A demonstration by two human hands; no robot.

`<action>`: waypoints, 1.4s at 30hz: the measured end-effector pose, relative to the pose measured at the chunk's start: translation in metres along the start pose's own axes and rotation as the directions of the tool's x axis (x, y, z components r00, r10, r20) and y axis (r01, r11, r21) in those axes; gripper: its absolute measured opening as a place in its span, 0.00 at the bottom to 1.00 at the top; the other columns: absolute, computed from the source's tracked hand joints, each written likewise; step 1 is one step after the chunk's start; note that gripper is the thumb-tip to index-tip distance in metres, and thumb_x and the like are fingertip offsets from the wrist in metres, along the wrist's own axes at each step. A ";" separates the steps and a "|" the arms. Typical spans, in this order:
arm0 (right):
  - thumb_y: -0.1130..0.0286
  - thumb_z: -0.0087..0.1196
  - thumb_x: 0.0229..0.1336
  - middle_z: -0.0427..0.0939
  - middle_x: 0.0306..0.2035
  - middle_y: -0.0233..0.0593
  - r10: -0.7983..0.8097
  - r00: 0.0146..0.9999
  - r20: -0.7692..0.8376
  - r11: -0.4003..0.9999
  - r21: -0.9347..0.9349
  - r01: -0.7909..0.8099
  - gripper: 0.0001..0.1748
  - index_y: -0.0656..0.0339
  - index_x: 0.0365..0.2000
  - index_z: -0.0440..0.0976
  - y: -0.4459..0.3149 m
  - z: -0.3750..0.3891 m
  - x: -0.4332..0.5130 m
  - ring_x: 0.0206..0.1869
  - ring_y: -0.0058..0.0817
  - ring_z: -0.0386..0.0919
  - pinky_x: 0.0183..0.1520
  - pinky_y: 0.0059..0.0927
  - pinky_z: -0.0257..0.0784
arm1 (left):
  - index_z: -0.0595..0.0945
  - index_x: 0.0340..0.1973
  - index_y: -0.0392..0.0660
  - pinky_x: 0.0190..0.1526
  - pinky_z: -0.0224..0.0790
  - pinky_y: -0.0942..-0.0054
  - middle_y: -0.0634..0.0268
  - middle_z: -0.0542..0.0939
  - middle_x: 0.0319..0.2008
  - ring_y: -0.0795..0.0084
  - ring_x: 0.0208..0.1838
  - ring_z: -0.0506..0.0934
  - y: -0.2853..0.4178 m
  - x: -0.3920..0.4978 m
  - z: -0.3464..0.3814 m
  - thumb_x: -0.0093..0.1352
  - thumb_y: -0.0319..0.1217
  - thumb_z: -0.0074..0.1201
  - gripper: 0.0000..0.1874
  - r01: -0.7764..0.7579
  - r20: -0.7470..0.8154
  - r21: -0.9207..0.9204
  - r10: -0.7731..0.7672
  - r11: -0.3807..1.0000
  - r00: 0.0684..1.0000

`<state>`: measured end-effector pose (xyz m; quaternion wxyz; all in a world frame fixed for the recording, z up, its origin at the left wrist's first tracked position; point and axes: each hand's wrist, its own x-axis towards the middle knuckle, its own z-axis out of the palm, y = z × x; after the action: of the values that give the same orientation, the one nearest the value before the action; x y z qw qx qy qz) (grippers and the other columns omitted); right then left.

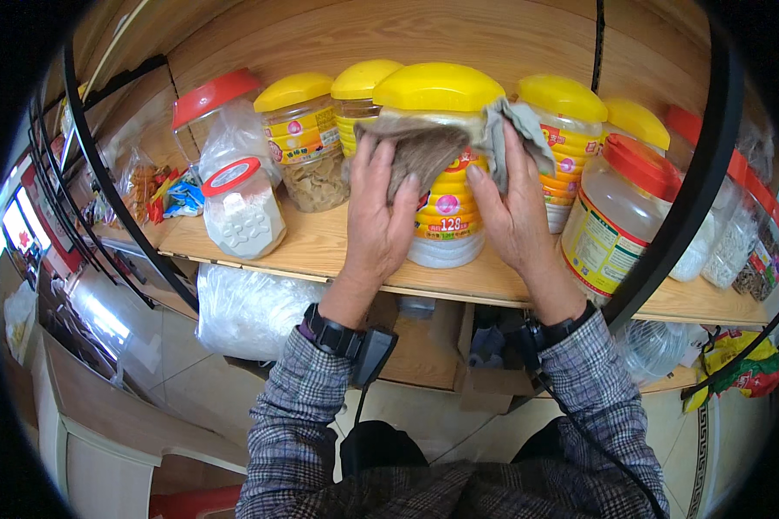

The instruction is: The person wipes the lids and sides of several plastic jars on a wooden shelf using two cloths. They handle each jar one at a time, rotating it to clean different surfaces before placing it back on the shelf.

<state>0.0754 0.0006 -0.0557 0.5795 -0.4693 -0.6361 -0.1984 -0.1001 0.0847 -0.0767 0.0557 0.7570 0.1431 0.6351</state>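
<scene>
A large plastic jar with a yellow lid [438, 87] stands upright at the shelf's front, in the middle of the view. My left hand [380, 207] presses a brown cloth [425, 150] to the jar's left and front side. On the right side, my right hand [518, 217] holds a grey cloth [526, 133] against the same jar, with the thumb on its label. Whether the two cloths are one piece, I cannot tell. Part of the label is hidden behind the brown cloth. White contents show at the jar's base.
More yellow-lidded jars [305, 139] stand beside and behind it on the wooden shelf [318, 243]. Left is a small red-lidded jar [243, 211]; right, a larger red-lidded jar [620, 220] beside a black metal post [672, 214]. Below lie a plastic-wrapped roll [253, 311] and cardboard box [493, 386].
</scene>
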 end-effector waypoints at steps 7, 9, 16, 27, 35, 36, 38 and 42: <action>0.47 0.50 0.72 0.67 0.66 0.72 0.541 0.669 0.510 0.791 -0.039 -0.610 0.43 0.75 0.69 0.57 0.014 -0.036 -0.020 0.69 0.57 0.68 0.72 0.43 0.62 | 0.78 0.52 0.31 0.50 0.73 0.57 0.46 0.84 0.45 0.50 0.47 0.82 -0.020 -0.045 -0.035 0.77 0.35 0.50 0.18 0.454 0.344 0.023 -0.433 0.891 0.833; 0.44 0.50 0.71 0.67 0.66 0.72 0.567 0.645 0.512 0.781 -0.085 -0.619 0.45 0.75 0.69 0.57 0.018 -0.039 -0.019 0.70 0.57 0.67 0.73 0.44 0.61 | 0.79 0.49 0.31 0.47 0.74 0.59 0.52 0.85 0.43 0.55 0.44 0.83 -0.022 -0.036 -0.043 0.77 0.36 0.50 0.18 0.495 0.338 0.007 -0.468 0.869 0.817; 0.46 0.70 0.56 0.59 0.70 0.72 0.160 0.966 0.203 0.987 -0.033 -0.156 0.65 0.77 0.73 0.42 0.014 -0.005 -0.037 0.73 0.58 0.62 0.75 0.47 0.56 | 0.75 0.61 0.34 0.65 0.65 0.69 0.58 0.79 0.58 0.72 0.61 0.74 -0.022 -0.019 -0.011 0.82 0.44 0.45 0.25 0.690 0.363 -0.562 -0.613 0.457 0.702; 0.44 0.59 0.67 0.61 0.73 0.59 0.467 0.808 0.360 0.757 0.309 -0.575 0.53 0.77 0.72 0.51 0.047 -0.022 -0.023 0.76 0.43 0.59 0.77 0.38 0.54 | 0.77 0.60 0.36 0.63 0.67 0.70 0.63 0.80 0.55 0.73 0.58 0.75 0.001 -0.056 -0.021 0.79 0.32 0.51 0.18 0.482 0.393 -0.491 -0.309 0.726 0.866; 0.43 0.60 0.67 0.53 0.77 0.49 0.477 0.786 0.392 0.659 0.432 -0.616 0.58 0.67 0.77 0.39 0.056 -0.009 -0.028 0.78 0.37 0.53 0.78 0.37 0.51 | 0.75 0.61 0.34 0.61 0.66 0.74 0.62 0.79 0.56 0.75 0.59 0.74 -0.020 -0.019 0.010 0.81 0.42 0.49 0.23 0.651 0.389 -0.643 -0.561 0.402 0.731; 0.40 0.60 0.65 0.54 0.76 0.53 0.479 0.788 0.387 0.660 0.433 -0.614 0.61 0.69 0.76 0.39 0.057 -0.006 -0.027 0.78 0.39 0.54 0.78 0.37 0.52 | 0.75 0.61 0.34 0.62 0.66 0.74 0.62 0.78 0.56 0.75 0.59 0.73 -0.019 -0.019 0.012 0.81 0.42 0.48 0.24 0.655 0.392 -0.630 -0.557 0.418 0.732; 0.35 0.61 0.60 0.58 0.74 0.59 0.407 0.831 0.379 0.669 0.496 -0.554 0.67 0.73 0.75 0.38 0.059 -0.002 -0.026 0.78 0.44 0.55 0.77 0.38 0.54 | 0.75 0.61 0.35 0.62 0.65 0.74 0.63 0.78 0.55 0.75 0.59 0.73 -0.014 -0.023 0.011 0.81 0.43 0.48 0.24 0.659 0.397 -0.603 -0.548 0.449 0.736; 0.35 0.57 0.64 0.59 0.74 0.55 0.518 0.768 0.376 0.607 0.472 -0.640 0.61 0.68 0.76 0.41 0.062 0.000 -0.027 0.77 0.41 0.57 0.77 0.40 0.54 | 0.76 0.61 0.35 0.62 0.66 0.73 0.63 0.78 0.55 0.75 0.58 0.73 -0.003 -0.031 0.002 0.80 0.42 0.50 0.23 0.604 0.352 -0.561 -0.497 0.566 0.793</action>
<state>0.1234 0.0202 -0.0988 0.6578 -0.4699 -0.5324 0.2510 -0.1036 0.0786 -0.1076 0.5203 0.6523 0.1387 0.5334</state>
